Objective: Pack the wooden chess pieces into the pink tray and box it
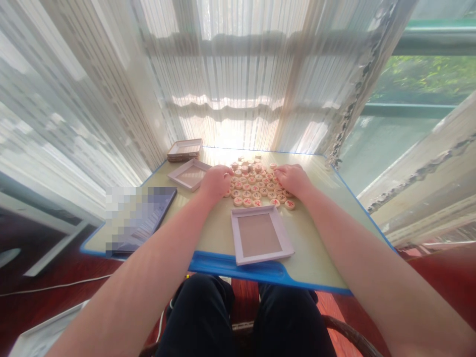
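Many round wooden Chinese chess pieces (255, 188) with red and dark characters lie close together on the table, mostly flat, with a few stacked at the far side. At their left edge is my left hand (217, 181), its fingers curled inward against the pieces; what the fingertips hold is hidden. Across from it, my right hand (294, 178) reaches in from the right, with thumb and fingers drawn together on a piece at the edge. An open, shallow pale box lid or tray (260, 234) sits between my forearms, nearest to me.
Left of the pieces lies another shallow tray (190, 174), and behind it a small stack of trays (185, 148). A dark flat device (159, 218), partly blurred out, rests on the left side. The pale table (323, 238) has a blue rim, with curtains (238, 74) behind.
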Demonstrator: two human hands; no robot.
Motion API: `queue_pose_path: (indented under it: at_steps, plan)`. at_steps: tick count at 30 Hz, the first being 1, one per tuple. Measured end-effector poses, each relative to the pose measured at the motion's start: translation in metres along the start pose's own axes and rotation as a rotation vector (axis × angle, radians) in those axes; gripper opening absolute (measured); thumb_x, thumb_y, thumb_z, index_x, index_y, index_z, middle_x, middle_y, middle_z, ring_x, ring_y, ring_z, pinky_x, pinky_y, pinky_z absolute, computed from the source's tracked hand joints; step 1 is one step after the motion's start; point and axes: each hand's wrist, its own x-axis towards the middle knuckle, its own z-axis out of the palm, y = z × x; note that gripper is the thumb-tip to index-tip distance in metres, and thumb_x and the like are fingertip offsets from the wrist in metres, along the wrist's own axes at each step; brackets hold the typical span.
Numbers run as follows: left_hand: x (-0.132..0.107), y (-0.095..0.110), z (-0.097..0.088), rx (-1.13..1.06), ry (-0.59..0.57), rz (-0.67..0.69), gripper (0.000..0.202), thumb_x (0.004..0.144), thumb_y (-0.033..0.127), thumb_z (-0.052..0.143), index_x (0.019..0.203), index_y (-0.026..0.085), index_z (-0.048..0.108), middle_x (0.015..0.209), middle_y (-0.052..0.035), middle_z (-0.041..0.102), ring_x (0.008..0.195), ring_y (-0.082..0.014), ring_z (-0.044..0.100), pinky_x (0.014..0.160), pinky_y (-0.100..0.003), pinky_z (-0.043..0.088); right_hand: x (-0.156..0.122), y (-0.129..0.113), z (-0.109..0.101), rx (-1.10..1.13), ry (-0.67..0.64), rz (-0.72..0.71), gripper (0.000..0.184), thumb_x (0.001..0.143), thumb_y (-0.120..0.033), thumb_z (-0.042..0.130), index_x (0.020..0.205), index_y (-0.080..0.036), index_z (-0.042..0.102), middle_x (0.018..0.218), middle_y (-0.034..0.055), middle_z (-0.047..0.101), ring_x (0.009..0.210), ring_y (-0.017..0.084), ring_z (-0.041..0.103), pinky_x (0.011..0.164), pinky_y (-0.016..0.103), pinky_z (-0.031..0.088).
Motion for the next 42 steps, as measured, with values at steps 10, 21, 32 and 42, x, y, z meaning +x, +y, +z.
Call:
queue_pose_path:
  at_steps: [10,21,32,42]
  plan:
    - [-0.001,0.001,-0.003,0.016,0.033,-0.026,0.038,0.071,0.008,0.041,0.094,0.017,0.070,0.103,-0.0059,0.070,0.100,-0.0223,0.061,0.093,-0.033,0.045,-0.003,0.012,-0.005,-0.022,0.024,0.311,0.037,0.079,-0.027,0.045,0.108,-0.018,0.066,0.110,0.0127,0.066,0.102,0.029,0.057,0.084,0.039,0.045]
    - [0.005,-0.016,0.009,-0.254,0.045,-0.195,0.047,0.065,0.005,0.042,0.102,0.017,0.067,0.106,-0.0078,0.068,0.104,-0.0247,0.059,0.094,-0.038,0.045,-0.002,0.001,0.004,0.254,0.218,0.291,0.035,0.079,-0.028,0.048,0.106,-0.011,0.063,0.115,0.0184,0.060,0.109,0.026,0.053,0.099,0.038,0.037]
    - [0.007,-0.028,0.012,-0.651,0.544,-0.345,0.035,0.063,0.007,0.039,0.082,0.018,0.066,0.099,-0.0046,0.069,0.095,-0.0171,0.063,0.088,-0.032,0.049,-0.010,-0.002,0.001,0.258,0.349,0.143,0.027,0.080,-0.021,0.044,0.093,-0.014,0.066,0.102,0.0136,0.066,0.102,0.027,0.056,0.096,0.043,0.038]
    - [0.003,-0.012,0.015,-0.511,0.353,-0.341,0.032,0.072,0.012,0.042,0.089,0.019,0.069,0.092,-0.0023,0.071,0.093,-0.0191,0.063,0.088,-0.033,0.047,0.024,-0.066,-0.011,0.039,-0.152,-0.412,0.041,0.084,-0.035,0.049,0.120,-0.019,0.059,0.118,0.0100,0.061,0.107,0.027,0.053,0.090,0.042,0.042]
